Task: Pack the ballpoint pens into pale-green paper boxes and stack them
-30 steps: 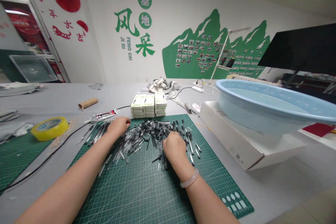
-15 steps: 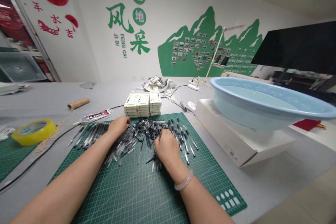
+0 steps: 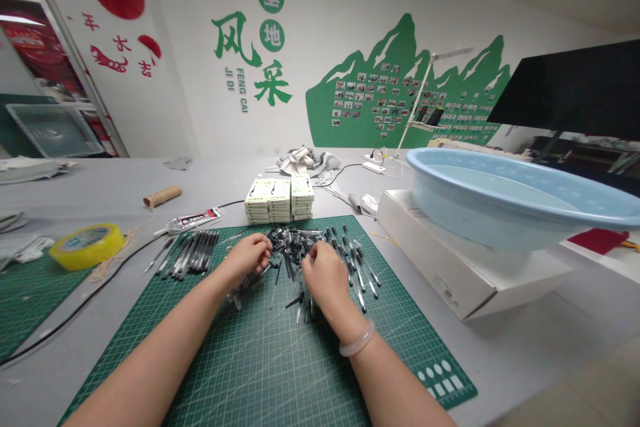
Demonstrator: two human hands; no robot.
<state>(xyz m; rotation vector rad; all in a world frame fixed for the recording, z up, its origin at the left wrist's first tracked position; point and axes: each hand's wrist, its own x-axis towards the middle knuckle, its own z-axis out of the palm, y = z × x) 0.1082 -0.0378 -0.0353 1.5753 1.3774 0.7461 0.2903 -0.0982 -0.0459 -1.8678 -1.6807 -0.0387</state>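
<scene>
A heap of loose pen parts (image 3: 289, 248), black caps and clear barrels, lies on a green cutting mat (image 3: 260, 367). My left hand (image 3: 249, 257) hovers at the heap's left side, its fingers curled together; whatever they hold is too small to make out. Opposite it, my right hand (image 3: 326, 275) is closed over the heap's right side, with the fingertips partly hidden. Black-capped pens (image 3: 191, 253) lie side by side on the mat's left. More pens (image 3: 364, 275) lie scattered to the right of my right hand.
Small white boxes (image 3: 277, 200) are stacked behind the heap. A blue basin (image 3: 465, 213) rests on a white carton (image 3: 445, 280) at right. Yellow tape (image 3: 87, 247), a glue tube (image 3: 195, 218) and a brown roll (image 3: 163, 196) are at left. A black cable (image 3: 95, 295) crosses the table.
My left hand has moved right, away from the row of pens and closer to my right hand. The right hand stays at the heap. The view has shifted slightly left.
</scene>
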